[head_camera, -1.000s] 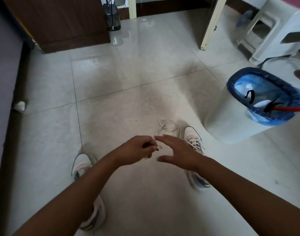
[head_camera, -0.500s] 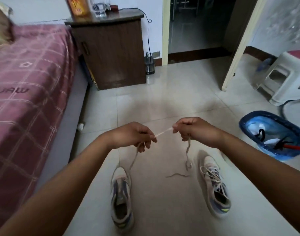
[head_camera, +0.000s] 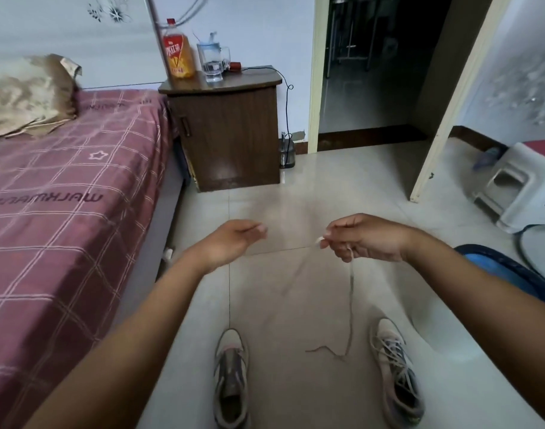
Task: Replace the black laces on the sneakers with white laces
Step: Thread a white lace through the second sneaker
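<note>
- My right hand [head_camera: 368, 238] is pinching one end of a white lace [head_camera: 351, 300] between thumb and fingertips, held up over the tiled floor [head_camera: 327, 187].
- The lace is hanging down from that hand, and its lower end is lying curled on the floor between the 2 sneakers.
- A faint blurred streak is running down and left from the pinched end; I cannot tell whether it is more of the lace.
- My left hand [head_camera: 234, 239] is hovering well apart from the right, fingers loosely curled with the fingertips close together; I cannot tell whether it is holding anything.
- The left sneaker [head_camera: 231, 379] is sitting on the floor with no lace showing in it.
- The right sneaker [head_camera: 396, 371] is sitting beside it, already laced in white.
- A bed [head_camera: 73, 196] with a red checked cover is lying to my left, a brown nightstand [head_camera: 231, 131] past it, and a blue-lined bin [head_camera: 506, 270] behind my right forearm.
</note>
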### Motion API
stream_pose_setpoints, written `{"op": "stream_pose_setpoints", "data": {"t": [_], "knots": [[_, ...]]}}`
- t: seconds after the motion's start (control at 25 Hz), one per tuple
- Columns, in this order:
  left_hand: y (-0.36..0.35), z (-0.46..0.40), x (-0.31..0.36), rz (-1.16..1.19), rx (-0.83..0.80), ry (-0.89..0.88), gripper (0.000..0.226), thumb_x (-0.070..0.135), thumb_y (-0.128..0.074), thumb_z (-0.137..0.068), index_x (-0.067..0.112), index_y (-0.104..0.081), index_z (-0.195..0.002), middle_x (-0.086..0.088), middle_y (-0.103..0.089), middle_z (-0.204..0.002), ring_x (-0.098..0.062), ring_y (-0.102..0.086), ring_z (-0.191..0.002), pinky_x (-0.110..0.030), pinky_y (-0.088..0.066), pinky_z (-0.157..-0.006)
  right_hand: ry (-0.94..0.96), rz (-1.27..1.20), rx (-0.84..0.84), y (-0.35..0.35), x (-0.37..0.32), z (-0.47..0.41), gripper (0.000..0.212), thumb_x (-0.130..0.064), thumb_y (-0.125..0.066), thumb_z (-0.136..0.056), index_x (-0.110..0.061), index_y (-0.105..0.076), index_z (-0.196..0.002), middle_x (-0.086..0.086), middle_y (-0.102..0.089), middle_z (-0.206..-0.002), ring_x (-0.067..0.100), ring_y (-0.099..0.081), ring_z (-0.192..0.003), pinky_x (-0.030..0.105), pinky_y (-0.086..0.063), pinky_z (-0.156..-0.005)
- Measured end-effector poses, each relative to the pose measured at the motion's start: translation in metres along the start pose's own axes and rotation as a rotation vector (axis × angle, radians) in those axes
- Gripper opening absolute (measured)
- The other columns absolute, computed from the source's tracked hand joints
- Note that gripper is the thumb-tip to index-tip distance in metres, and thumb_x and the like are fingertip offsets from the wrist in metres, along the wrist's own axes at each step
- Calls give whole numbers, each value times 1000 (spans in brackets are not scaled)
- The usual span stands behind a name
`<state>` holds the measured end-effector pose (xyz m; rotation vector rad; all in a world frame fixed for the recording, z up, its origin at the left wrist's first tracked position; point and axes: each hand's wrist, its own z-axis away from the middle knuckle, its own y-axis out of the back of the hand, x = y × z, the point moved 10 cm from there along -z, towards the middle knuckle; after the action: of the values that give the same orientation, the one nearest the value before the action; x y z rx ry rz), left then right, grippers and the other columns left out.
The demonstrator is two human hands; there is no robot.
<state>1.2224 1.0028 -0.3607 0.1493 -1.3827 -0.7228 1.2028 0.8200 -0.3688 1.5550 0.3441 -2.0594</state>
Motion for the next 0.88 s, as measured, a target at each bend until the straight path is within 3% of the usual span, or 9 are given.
{"op": "stream_pose_setpoints", "data": {"t": [0.12,0.2,0.28,0.52,0.6,0.68,0.76,0.84,0.88], "knots": [[-46,-2,48,109,-164,-140,34,39,-48,-95,11,-68,-99,2,-72,-94,-3,-65,-87,-25,-44,-92,38,124,-11,-23,-21,-16,25,-24,-58,-91,-15,-64,-69,0,-52,-61,13,-43,-54,22,-37,-56],[-45,-6,53,14,-132,-139,31,35,-57,-91,8,-71,-87,-7,-73,-83,-10,-67,-75,-27,-48,-87,50,209,61,-18,-31,-19,26,-20,-57,-92,-14,-62,-67,-1,-51,-58,14,-45,-55,25,-37,-59],[-27,-6,43,-1,-20,-110,24,33,-62,-88,13,-72,-78,-1,-72,-73,-6,-64,-63,-25,-50,-78,55,233,145,-6,-27,-15,27,-23,-59,-91,-17,-65,-66,0,-50,-58,15,-45,-59,27,-38,-63],[20,3,-39,662,233,91,30,13,-49,-91,15,-54,-61,2,-41,-50,-16,-47,-52,-36,-45,-77,86,-187,261,22,20,-2,25,-18,-56,-91,-9,-59,-68,3,-47,-57,16,-44,-56,32,-43,-77],[37,9,-70,748,342,175,28,12,-48,-91,12,-50,-63,2,-35,-50,-14,-42,-47,-34,-45,-71,97,-371,315,40,30,4,23,-18,-57,-87,-8,-51,-67,3,-44,-57,14,-44,-53,35,-49,-81],[54,16,-87,533,436,208,27,15,-53,-92,10,-56,-67,-2,-37,-56,-15,-40,-49,-28,-41,-63,90,-431,356,51,37,10,25,-23,-59,-84,-11,-49,-65,2,-41,-58,15,-44,-53,31,-54,-73],[60,19,-77,81,458,166,14,18,-60,-91,12,-66,-80,-2,-46,-68,-14,-43,-58,-22,-37,-59,31,-299,390,46,40,9,24,-23,-59,-87,-10,-59,-67,2,-40,-57,16,-40,-56,25,-47,-61],[45,15,-48,-149,374,33,22,27,-62,-90,20,-65,-111,0,-52,-99,-13,-53,-80,-16,-38,-72,2,-104,338,17,31,-8,23,-22,-58,-91,-7,-66,-75,2,-40,-57,15,-39,-55,23,-39,-55],[30,10,-32,-100,290,-38,30,31,-58,-92,24,-62,-120,3,-52,-111,-14,-56,-87,-15,-39,-75,3,0,296,-2,21,-17,23,-23,-58,-91,-8,-68,-77,1,-41,-56,13,-40,-53,22,-37,-54]]}}
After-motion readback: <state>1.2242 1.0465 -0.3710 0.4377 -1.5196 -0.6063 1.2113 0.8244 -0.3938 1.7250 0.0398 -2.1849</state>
